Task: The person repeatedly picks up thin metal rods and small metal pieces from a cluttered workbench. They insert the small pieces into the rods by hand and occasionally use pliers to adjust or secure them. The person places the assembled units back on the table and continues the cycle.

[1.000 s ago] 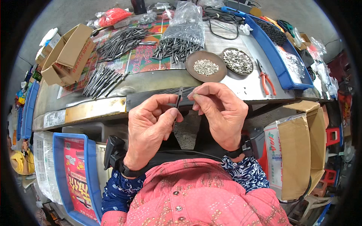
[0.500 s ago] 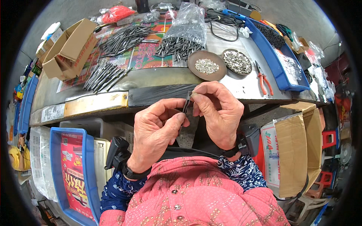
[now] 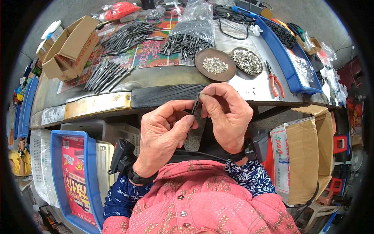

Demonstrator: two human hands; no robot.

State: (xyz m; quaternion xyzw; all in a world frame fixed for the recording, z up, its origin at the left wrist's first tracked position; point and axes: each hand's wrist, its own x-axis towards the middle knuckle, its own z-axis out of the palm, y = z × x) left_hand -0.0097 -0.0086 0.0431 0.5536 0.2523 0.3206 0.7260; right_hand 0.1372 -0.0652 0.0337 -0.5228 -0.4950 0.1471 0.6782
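Note:
Just off the table's front edge, my left hand (image 3: 165, 134) pinches a thin black strip-like piece (image 3: 195, 104) between thumb and fingers. My right hand (image 3: 230, 117) is closed at the upper end of the same piece, thumb and forefinger pressed together there; anything small between them is hidden. Beyond my hands lies a brown dish (image 3: 199, 70) of small shiny metal parts. Beside it stands a second dark dish (image 3: 233, 62) with more silvery pieces. To the left on the table are a bundle of similar black pieces (image 3: 107, 78) and a larger loose pile (image 3: 128, 38).
Red-handled pliers (image 3: 276, 85) lie right of the dishes, next to a long blue tray (image 3: 286, 64). A clear bag (image 3: 193, 29) spills black pieces at the back. An open cardboard box (image 3: 72, 46) stands at left. Below are a blue bin (image 3: 91, 171) and a large carton (image 3: 304, 160).
Both hands stay at nearly the same place, still on the black piece. The piece tilts slightly differently, and the view has shifted a little.

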